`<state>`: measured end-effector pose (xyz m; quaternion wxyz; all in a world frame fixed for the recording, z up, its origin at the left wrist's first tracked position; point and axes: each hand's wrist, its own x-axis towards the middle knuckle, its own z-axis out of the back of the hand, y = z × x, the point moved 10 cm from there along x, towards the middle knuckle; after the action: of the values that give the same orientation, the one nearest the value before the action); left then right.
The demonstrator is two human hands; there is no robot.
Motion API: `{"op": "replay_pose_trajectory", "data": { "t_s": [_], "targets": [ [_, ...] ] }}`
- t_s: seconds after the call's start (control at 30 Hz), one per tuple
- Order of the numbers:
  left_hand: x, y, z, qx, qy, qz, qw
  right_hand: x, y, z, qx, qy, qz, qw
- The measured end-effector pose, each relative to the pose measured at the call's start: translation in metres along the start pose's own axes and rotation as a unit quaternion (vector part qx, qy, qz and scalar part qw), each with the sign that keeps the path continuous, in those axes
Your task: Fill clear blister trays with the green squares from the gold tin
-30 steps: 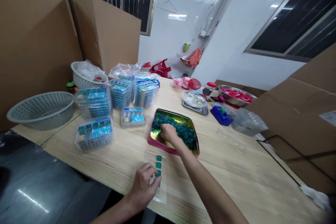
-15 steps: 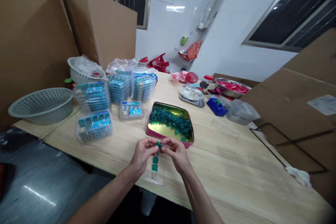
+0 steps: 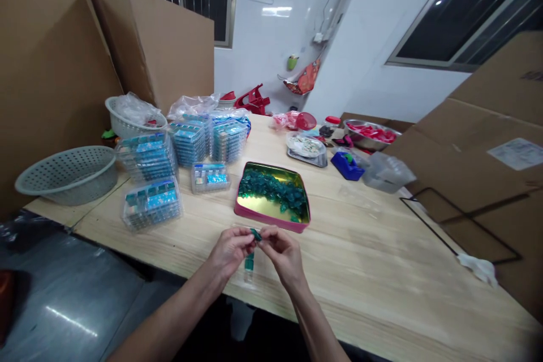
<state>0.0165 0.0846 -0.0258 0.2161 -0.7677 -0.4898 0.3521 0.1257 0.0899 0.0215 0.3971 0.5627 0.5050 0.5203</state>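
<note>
Head view: we held our left hand (image 3: 231, 251) and right hand (image 3: 283, 254) close together above a pale wooden table (image 3: 382, 288), their fingertips pinching a small teal piece (image 3: 255, 234) from either side. Below the pinch showed a clear plastic strip (image 3: 249, 278) bearing another teal block (image 3: 249, 262). Just beyond our hands sat an open tin tray (image 3: 271, 222) with a pink rim, holding a heap of teal pieces (image 3: 274, 192). To our left stood clear boxes (image 3: 151, 203) of teal-and-blue packs and a grey perforated basket (image 3: 68, 178); to our right lay a blue tape dispenser (image 3: 347, 166) and a steel bowl (image 3: 371, 131) of red items.
</note>
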Motion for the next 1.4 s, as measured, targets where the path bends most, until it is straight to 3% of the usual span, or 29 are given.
{"op": "replay_pose_trajectory", "data": {
  "t_s": [0.13,0.33,0.47,0.6,0.67,0.77,0.87,1.07,1.17,1.27,1.4],
  "targets": [
    [-0.004,-0.014,-0.004,0.045,0.004,-0.061,0.997,-0.008,-0.012,-0.002,0.074,0.009,-0.066,0.995],
    [-0.002,-0.016,-0.003,0.134,0.023,-0.056,0.989,-0.018,-0.043,-0.015,0.194,0.077,-0.249,0.946],
    [-0.002,-0.014,-0.001,0.174,0.031,-0.055,0.983,-0.017,-0.043,-0.015,0.186,0.089,-0.244,0.948],
    [-0.01,-0.002,0.005,0.239,0.041,-0.031,0.97,-0.025,-0.045,-0.012,0.11,0.099,-0.233,0.961],
    [-0.015,0.004,0.014,0.325,0.031,-0.029,0.945,-0.033,-0.05,-0.011,0.046,0.112,-0.232,0.965],
    [-0.02,0.009,0.023,0.467,0.012,-0.051,0.883,-0.048,-0.062,-0.011,-0.054,0.132,-0.23,0.963],
    [-0.022,0.01,0.024,0.526,-0.006,-0.085,0.846,-0.053,-0.067,-0.006,-0.183,0.111,-0.186,0.959],
    [-0.035,0.005,0.011,0.595,-0.016,-0.171,0.785,-0.052,-0.056,-0.012,-0.428,0.108,-0.094,0.892],
    [-0.05,0.004,-0.003,0.639,0.029,-0.249,0.728,-0.053,-0.05,-0.017,-0.465,0.124,-0.077,0.873],
    [-0.061,0.011,-0.008,0.677,0.076,-0.287,0.674,-0.055,-0.044,-0.022,-0.443,0.15,-0.052,0.882],
    [-0.06,0.017,-0.005,0.706,0.082,-0.287,0.642,-0.059,-0.036,-0.026,-0.402,0.169,-0.019,0.9]
  ]
}}
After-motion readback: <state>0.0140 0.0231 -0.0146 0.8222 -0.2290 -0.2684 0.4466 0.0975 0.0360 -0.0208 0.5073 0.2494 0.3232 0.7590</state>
